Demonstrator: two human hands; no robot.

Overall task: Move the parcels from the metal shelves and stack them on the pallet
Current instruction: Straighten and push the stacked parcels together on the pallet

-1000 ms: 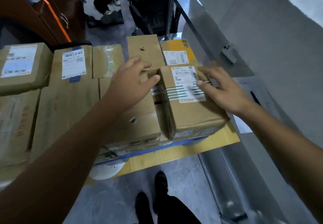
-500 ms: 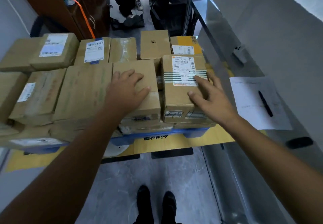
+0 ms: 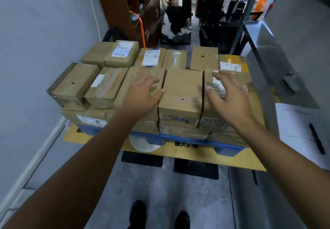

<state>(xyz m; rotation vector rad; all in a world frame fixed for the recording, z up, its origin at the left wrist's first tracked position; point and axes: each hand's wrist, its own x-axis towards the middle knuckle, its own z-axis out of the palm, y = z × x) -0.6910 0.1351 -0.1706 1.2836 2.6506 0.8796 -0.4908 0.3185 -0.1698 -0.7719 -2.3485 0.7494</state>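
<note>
Filling the blue pallet [image 3: 178,138] in tight rows: brown cardboard parcels [image 3: 107,86], at least two layers deep along the near edge. At the front middle, a plain parcel [image 3: 182,93] with a small hole in its top, flanked on the right by a striped-label parcel [image 3: 248,86] and on the left by a long parcel [image 3: 139,75], all three side by side with narrow gaps between. Spread palm-down over the long parcel, the left hand [image 3: 141,95], thumb reaching to the edge of the plain parcel, fingers relaxed and gripping nothing. Palm-down over the striped-label parcel, the right hand [image 3: 226,96], fingers loosely spread and holding nothing; touching or just above, impossible to tell. Behind the front row, more parcels with white shipping labels, plus a yellow-topped parcel [image 3: 232,60] at the far right corner. Under the pallet, a yellow cardboard sheet [image 3: 205,155] flat on the grey floor [image 3: 160,184]. To the right, a metal shelf [image 3: 278,53] bearing a paper sheet [image 3: 294,121] with a black pen [image 3: 317,139] on it. At the bottom edge, two black shoes [image 3: 137,212]. Beyond the pallet, a brown cabinet [image 3: 116,5] with an orange strap [image 3: 142,28], and farther back a seated person [image 3: 176,14] in dark clothes.
</note>
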